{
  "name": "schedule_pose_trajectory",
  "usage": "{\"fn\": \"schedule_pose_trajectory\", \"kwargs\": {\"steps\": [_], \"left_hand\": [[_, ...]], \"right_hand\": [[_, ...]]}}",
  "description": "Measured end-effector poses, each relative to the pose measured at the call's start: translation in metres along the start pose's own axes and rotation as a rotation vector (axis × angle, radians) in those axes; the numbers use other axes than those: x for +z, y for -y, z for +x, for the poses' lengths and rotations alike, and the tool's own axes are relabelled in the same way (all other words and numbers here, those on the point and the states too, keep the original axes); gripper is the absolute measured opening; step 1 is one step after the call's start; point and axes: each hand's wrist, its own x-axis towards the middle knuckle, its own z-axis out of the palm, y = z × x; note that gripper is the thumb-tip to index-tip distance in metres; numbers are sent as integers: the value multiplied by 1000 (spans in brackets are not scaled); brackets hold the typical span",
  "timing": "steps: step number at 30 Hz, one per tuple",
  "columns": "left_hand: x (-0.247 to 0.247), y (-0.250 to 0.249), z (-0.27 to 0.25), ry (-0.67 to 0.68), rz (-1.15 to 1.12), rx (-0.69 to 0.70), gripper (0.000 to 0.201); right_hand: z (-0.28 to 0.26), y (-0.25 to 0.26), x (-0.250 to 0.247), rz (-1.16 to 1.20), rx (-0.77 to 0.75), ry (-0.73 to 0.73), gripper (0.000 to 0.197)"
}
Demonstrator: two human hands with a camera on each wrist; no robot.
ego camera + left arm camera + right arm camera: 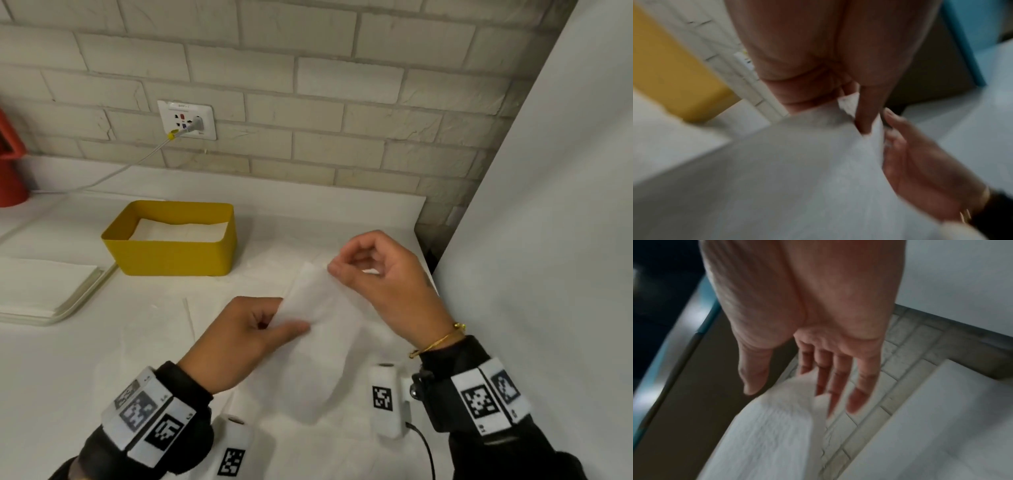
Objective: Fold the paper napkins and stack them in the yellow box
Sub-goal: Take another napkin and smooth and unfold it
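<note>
Napkin point(320, 308) held off the counter, a narrow strip, long axis running from the near right toward the yellow box point(171, 255), which sits up and left of both grips. Left hand point(239, 337) pinches the strip's left edge, thumb on top. Right hand point(383, 284) pinches the far top corner between thumb and forefinger; remaining fingers probably loose, wrist view blurred. Left hand lies nearer the box, which already holds white napkins.

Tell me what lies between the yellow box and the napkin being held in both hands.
In the head view, only bare white counter separates the yellow box from the napkin; nothing stands on that stretch.
</note>
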Motion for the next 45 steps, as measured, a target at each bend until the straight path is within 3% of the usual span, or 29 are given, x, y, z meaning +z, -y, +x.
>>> {"fn": "schedule_pose_trajectory", "kwargs": {"steps": [2,4,6,8,13,15,18,20,25,30,32,39,45], "left_hand": [[-2,5,0,-139,-216,-51,30],[-2,8,1,-237,-478,-121,31],[-2,12,2,-267,-639,-163,35],[-2,15,0,-241,-708,-191,36],[-5,31,-8,-248,-753,-209,34],[-6,38,-10,-279,-769,-222,34],[-13,45,-15,-335,-778,-229,33],[-21,49,-21,-351,-778,-228,36],[-38,59,-38,-355,-776,-215,39],[-38,63,-43,-337,-750,-227,38],[-35,63,-43,-327,-743,-231,39],[-33,64,-46,-310,-740,-247,39],[-35,64,-51,-305,-723,-250,40]], "right_hand": [[-6,-11,4,108,200,19,65],[-21,-18,21,265,359,193,72],[-34,-24,44,293,373,331,55],[-41,-35,62,260,357,337,39],[-47,-55,78,245,452,350,33],[-55,-59,81,149,480,453,31],[-60,-58,69,14,510,618,11],[-53,-56,46,-93,493,540,11],[-38,-78,-31,-458,613,-32,18],[-48,-91,-41,-517,802,34,47],[-49,-97,-33,-506,774,40,41],[-36,-110,-31,-353,754,-165,33],[-13,-101,-32,-352,447,-292,4]]}}
